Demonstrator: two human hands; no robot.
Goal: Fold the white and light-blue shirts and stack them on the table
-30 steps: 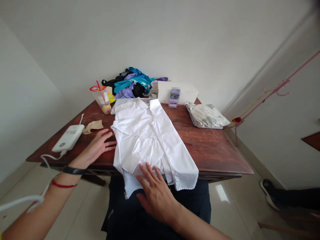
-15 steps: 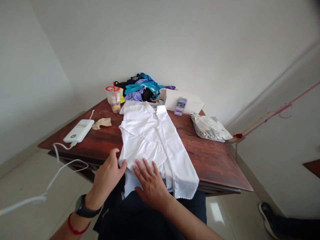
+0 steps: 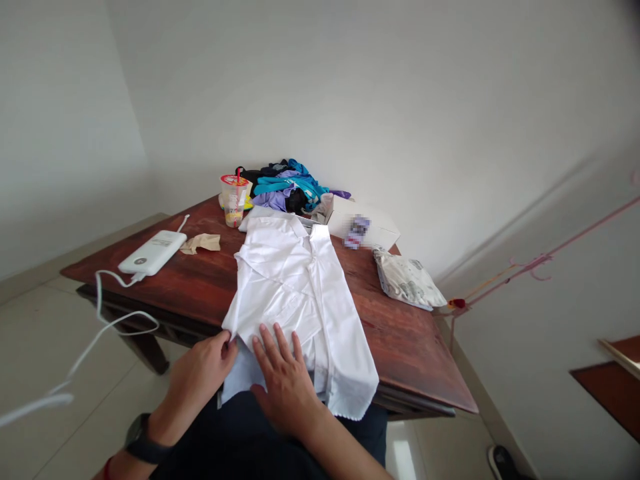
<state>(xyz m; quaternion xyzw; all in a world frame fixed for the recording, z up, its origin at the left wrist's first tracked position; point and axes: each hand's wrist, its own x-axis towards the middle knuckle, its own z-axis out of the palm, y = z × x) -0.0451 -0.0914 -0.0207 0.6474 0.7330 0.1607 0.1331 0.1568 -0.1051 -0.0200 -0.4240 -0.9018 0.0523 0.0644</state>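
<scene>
A white shirt [image 3: 280, 273] lies partly folded on the dark red wooden table [image 3: 395, 353], its collar end away from me and its lower end hanging past the near edge. My left hand [image 3: 205, 367] pinches the shirt's left edge between thumb and fingers near the table's front. Flat on the lower middle of the shirt rests my right hand [image 3: 283, 373], fingers spread and holding nothing. Part of the shirt's lower end is hidden beneath the right hand.
At the back are a plastic cup [image 3: 233, 201] with a straw, a heap of clothes [image 3: 287, 187] and a white box [image 3: 383, 230]. A white power bank [image 3: 155, 252] with a cable and brown paper [image 3: 201, 243] lie left. A folded patterned garment [image 3: 407, 280] sits right.
My left hand has closed on the shirt's left edge and draws it slightly outward to the left. My right hand stays flat on the cloth. The view has tilted a little.
</scene>
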